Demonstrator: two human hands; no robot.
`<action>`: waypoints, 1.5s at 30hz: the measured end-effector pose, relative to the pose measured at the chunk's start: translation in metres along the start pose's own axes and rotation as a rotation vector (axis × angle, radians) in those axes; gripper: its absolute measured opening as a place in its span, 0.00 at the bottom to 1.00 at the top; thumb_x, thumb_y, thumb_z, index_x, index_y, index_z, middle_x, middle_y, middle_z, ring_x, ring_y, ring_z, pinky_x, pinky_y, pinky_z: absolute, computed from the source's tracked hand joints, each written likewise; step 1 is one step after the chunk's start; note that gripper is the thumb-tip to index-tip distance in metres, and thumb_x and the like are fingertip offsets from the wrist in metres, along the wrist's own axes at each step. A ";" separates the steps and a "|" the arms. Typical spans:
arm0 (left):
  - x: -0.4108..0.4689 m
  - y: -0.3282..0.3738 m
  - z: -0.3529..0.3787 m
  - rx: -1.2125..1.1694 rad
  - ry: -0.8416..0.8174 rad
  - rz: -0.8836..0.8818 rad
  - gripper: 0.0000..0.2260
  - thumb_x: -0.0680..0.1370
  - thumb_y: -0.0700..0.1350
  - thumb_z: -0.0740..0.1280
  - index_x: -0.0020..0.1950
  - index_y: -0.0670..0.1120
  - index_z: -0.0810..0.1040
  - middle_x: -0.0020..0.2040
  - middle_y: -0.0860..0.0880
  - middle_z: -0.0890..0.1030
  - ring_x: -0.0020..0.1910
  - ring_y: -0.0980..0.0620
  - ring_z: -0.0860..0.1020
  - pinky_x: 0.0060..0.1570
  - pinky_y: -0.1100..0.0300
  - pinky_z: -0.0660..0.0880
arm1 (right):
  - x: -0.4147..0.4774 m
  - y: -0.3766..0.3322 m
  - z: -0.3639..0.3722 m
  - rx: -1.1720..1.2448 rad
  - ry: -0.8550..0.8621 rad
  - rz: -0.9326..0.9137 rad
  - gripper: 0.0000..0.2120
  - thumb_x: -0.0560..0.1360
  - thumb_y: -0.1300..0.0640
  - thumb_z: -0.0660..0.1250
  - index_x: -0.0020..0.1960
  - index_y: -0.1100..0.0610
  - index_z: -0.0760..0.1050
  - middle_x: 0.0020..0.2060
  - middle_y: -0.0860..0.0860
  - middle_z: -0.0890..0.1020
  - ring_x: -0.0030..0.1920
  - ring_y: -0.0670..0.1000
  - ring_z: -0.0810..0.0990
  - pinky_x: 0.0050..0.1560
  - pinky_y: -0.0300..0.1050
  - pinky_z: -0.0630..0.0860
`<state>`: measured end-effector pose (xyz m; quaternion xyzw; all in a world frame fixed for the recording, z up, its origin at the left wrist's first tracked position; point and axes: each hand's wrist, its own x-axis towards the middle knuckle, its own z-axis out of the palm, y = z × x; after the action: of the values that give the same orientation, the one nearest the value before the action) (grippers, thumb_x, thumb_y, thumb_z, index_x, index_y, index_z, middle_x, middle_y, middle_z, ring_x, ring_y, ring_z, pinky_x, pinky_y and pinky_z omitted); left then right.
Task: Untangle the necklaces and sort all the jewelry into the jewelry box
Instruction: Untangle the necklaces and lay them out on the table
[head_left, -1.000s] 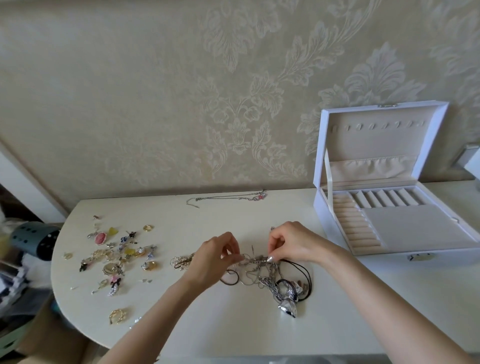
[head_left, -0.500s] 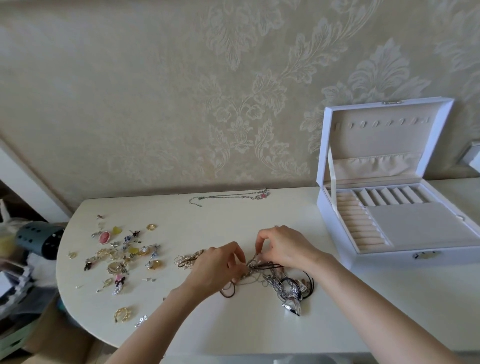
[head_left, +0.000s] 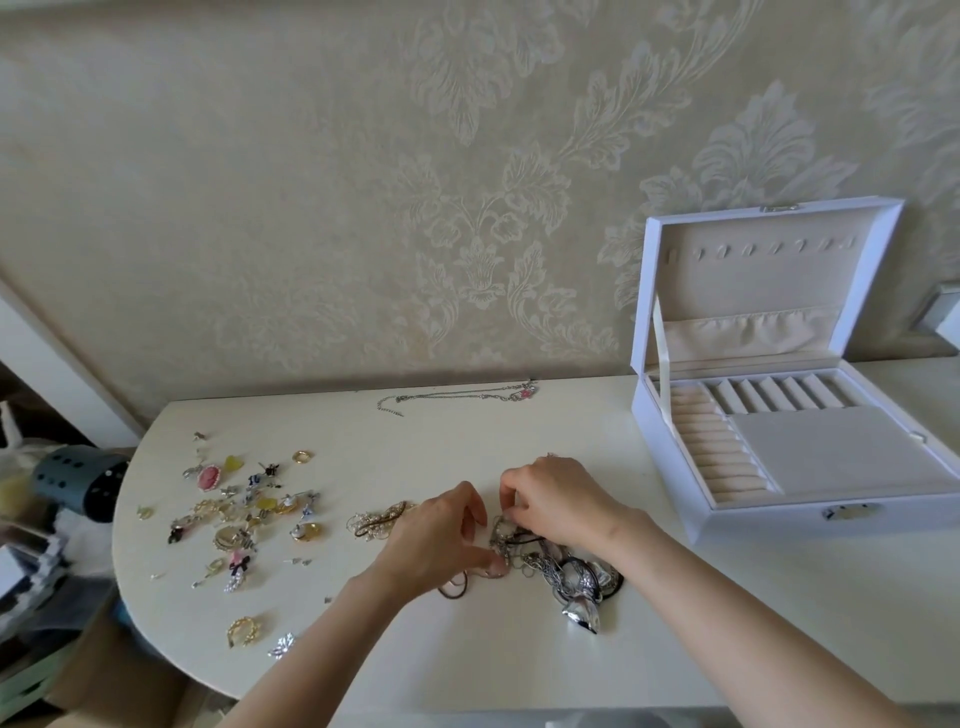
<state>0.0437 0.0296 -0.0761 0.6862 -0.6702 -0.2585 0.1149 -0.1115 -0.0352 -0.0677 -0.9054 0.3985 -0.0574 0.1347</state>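
Note:
A tangle of silver chains and dark cords (head_left: 561, 569) lies in the middle of the white table (head_left: 519, 649), with a shiny silver pendant (head_left: 582, 616) at its near edge. My left hand (head_left: 441, 540) pinches strands at the tangle's left side. My right hand (head_left: 556, 499) pinches a chain at its top. One single silver necklace with a pink charm (head_left: 457, 397) lies stretched out near the wall. The white jewelry box (head_left: 810, 415) stands open at the right, its beige compartments holding nothing I can see.
Several loose rings, brooches and earrings (head_left: 244, 514) are scattered over the table's left part. A gold ring (head_left: 243, 630) and a silver brooch (head_left: 281, 647) lie near the front edge. A gold bead piece (head_left: 376, 519) sits left of my left hand. Clutter stands off the table's left end.
Both hands have dropped lower onto the tangle and drawn closer together. My right hand has shifted left, and the fingers have changed their hold on the strands.

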 end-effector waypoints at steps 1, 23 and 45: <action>0.000 0.000 0.000 0.017 -0.012 0.005 0.23 0.63 0.56 0.77 0.49 0.52 0.70 0.40 0.57 0.73 0.39 0.57 0.71 0.36 0.64 0.65 | 0.000 0.000 0.000 -0.013 -0.003 -0.012 0.07 0.75 0.56 0.63 0.51 0.54 0.78 0.45 0.52 0.83 0.49 0.54 0.79 0.46 0.43 0.63; 0.005 -0.002 -0.005 -0.529 0.130 0.148 0.03 0.75 0.38 0.69 0.42 0.45 0.78 0.38 0.50 0.82 0.40 0.50 0.82 0.48 0.54 0.77 | -0.004 0.013 -0.041 1.164 0.062 0.081 0.05 0.73 0.68 0.67 0.46 0.60 0.78 0.34 0.53 0.81 0.36 0.48 0.79 0.39 0.37 0.74; 0.009 0.005 -0.008 -0.544 0.129 0.114 0.03 0.77 0.36 0.65 0.43 0.41 0.74 0.36 0.49 0.83 0.38 0.52 0.81 0.46 0.55 0.76 | -0.006 -0.002 -0.083 1.500 0.233 -0.135 0.06 0.68 0.63 0.69 0.44 0.58 0.76 0.32 0.49 0.77 0.29 0.47 0.72 0.27 0.36 0.66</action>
<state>0.0430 0.0193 -0.0687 0.6065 -0.6048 -0.3778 0.3517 -0.1316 -0.0463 0.0125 -0.5820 0.2080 -0.4159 0.6671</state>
